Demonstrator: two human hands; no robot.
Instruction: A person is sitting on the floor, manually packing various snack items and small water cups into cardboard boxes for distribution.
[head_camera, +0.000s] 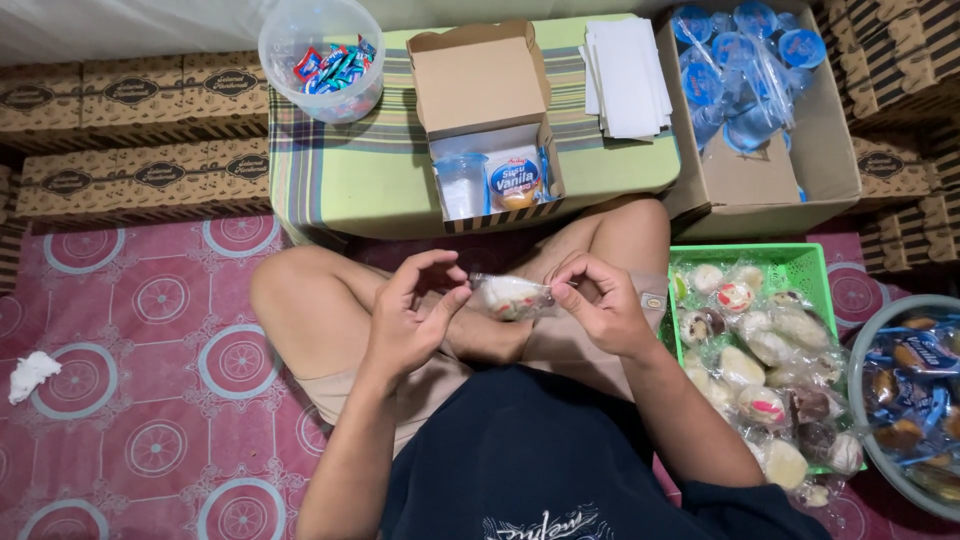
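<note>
From where I watch, the wrapped cake (510, 296) sits at the centre of the view, held over my crossed legs between both hands. Its long axis runs nearly level, from 9 o'clock to 3 o'clock, the right end dipping a touch lower. My left hand (412, 315) pinches the clear wrapper's left end between thumb and fingertips, the other fingers curled loosely. My right hand (598, 305) grips the right end the same way, fingers bent in around the wrapper's tail.

At 12 o'clock from the cake, on the striped low table (330, 180), stands the open cardboard box (480, 90), with a sealed water cup (462, 185) and a packaged snack (515, 180) already in it. The plastic tub of sweets (322, 58) is at 11 o'clock, the stack of white papers (628, 75) at 1 o'clock. The green basket (790, 265) of wrapped pastries lies at 3 to 4 o'clock, just beside my right knee.
</note>
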